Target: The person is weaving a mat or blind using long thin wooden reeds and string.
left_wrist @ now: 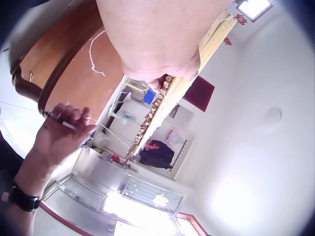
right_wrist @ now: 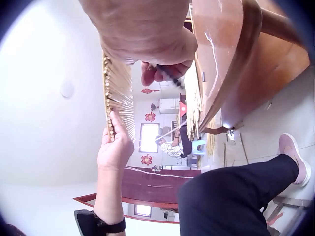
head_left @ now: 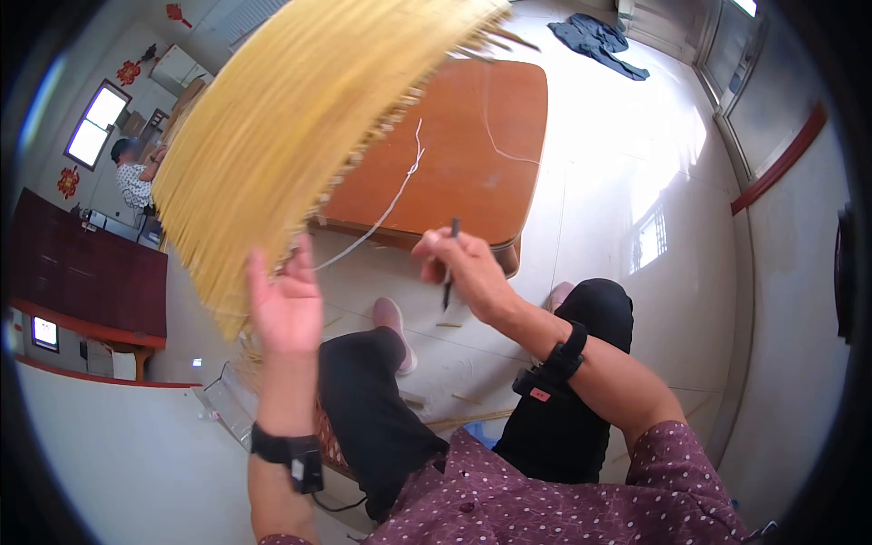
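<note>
A wide mat of straight yellow stalks (head_left: 300, 118), bound side by side, is held up at the left, tilted over the table. My left hand (head_left: 287, 309) grips its near edge, where the cut stalk ends line up; in the right wrist view the left hand (right_wrist: 114, 150) has its fingers against those ends. My right hand (head_left: 468, 268), apart from the mat, holds a slim dark pen-like tool (head_left: 454, 229) in curled fingers. From the left view this tool (left_wrist: 61, 120) crosses the palm. A white cord (head_left: 386, 213) runs from the tabletop toward the left hand.
A brown wooden table (head_left: 490, 127) stands ahead. Stalk scraps (head_left: 468, 398) lie on the tiled floor by my shoes. A dark garment (head_left: 595, 44) lies on the floor farther off. Another person (head_left: 136, 180) sits at the far left, near a dark red covered surface (head_left: 91, 272).
</note>
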Demonstrator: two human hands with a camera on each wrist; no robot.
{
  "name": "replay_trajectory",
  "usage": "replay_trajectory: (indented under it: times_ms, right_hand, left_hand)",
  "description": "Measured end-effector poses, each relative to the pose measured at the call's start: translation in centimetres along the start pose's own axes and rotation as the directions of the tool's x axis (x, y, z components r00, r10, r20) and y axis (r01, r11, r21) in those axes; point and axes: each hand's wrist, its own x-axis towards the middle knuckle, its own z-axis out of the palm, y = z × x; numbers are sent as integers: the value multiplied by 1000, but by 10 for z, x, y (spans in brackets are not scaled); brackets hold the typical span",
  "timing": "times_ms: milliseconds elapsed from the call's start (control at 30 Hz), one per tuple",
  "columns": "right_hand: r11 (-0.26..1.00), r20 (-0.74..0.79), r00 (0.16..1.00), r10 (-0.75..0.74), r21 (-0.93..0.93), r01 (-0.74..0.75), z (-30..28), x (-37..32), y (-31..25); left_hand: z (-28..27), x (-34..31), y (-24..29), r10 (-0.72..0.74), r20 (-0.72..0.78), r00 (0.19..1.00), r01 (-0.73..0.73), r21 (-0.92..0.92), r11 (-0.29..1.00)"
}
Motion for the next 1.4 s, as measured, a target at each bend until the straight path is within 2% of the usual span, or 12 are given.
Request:
replay_trajectory:
  times_ms: [100, 267, 633, 733, 833, 867, 967, 1067, 1233, 1300, 1333, 1400]
  right_hand:
    - [938, -186, 982, -26, 335, 88, -9, 7, -10]
    - [971, -421, 900, -114, 143, 190, -46, 8, -26]
    - [988, -687, 711, 150, 80, -131, -147, 16, 10]
    - [987, -693, 703, 158, 82, -141, -163, 23, 10]
    - [987, -718, 685, 123, 20, -157, -168, 28, 5]
    - [987, -724, 678, 125, 25, -156, -168, 30, 6]
    - [984, -756, 643, 123, 11, -176, -169, 37, 8]
    - [975, -773, 632, 56, -94, -201, -162, 46, 7]
    - [962, -786, 618, 18, -155, -225, -158, 60, -1]
    - [958, -784, 619, 42, -144, -248, -156, 63, -7]
    - [956, -789, 613, 44, -146, -256, -156, 65, -11]
    - [945, -794, 605, 64, -146, -293, -155, 67, -17]
  left_hand:
    - [10, 6, -58, 71, -150, 986, -59, 85, 995]
    - [-12, 10, -142, -143, -200, 969, 139, -36, 990]
    - [-53, -19, -260, -483, -240, 842, 469, -118, 875]
    - [-64, -50, -236, -883, -3, 470, 863, 212, 459]
    - [-17, -31, -144, -991, 36, 129, 770, 626, 123]
    - [-17, -11, -116, -989, 47, 139, 708, 694, 133]
    - [-50, 71, -60, -749, -51, 661, 509, 764, 397]
    - [-107, 180, -14, -329, -203, 922, 338, 837, 431]
    - [-185, 313, 19, 54, -146, 988, 138, 982, 125]
    - [-196, 343, 13, 133, 22, 991, 16, 960, -280]
    - [-200, 352, 8, 126, 15, 992, 20, 962, -273]
    - [-202, 364, -4, 120, 166, 979, -33, 706, -708]
